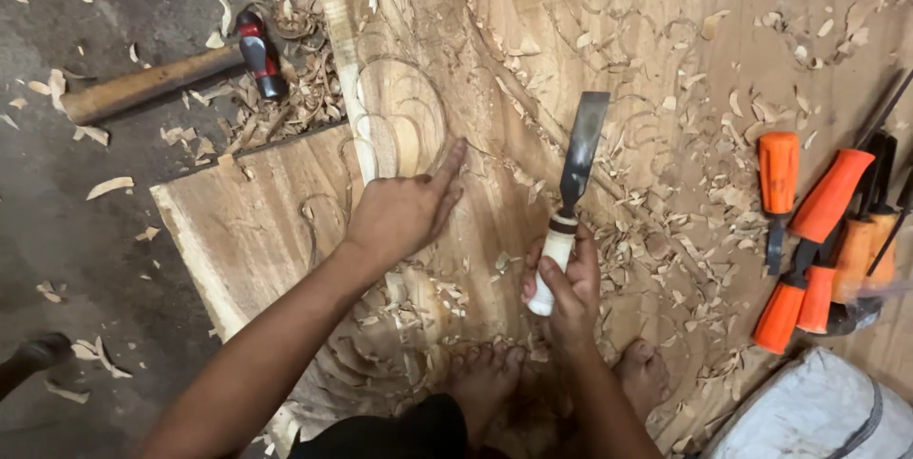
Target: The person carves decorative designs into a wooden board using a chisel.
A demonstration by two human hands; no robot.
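1. Chisel (573, 174), a broad flat blade on a pale handle, is gripped upright in the right hand (563, 280), fingers wrapped tight round the handle, blade tip above the middle of the wooden panel (533, 69).
2. Left hand (404, 212) lies flat on the panel just left of the chisel, fingers together and index stretched along a carved curve; it holds nothing.
3. Progress, as I judge it: curved lines and scrolls are already cut near the panel's left edge and lower part, while much of the upper right looks only lightly marked, so plenty of carving seems left.
4. Wood shavings (666, 231) are scattered over the panel, thickest right of the chisel.
5. Orange-handled chisels (818, 250) lie near the panel's right edge, a white sack (808, 416) at its lower right corner.
6. Mallet (166, 77) rests on the grey floor (86, 259) beyond the upper left edge; bare feet (485, 378) sit at the near edge.
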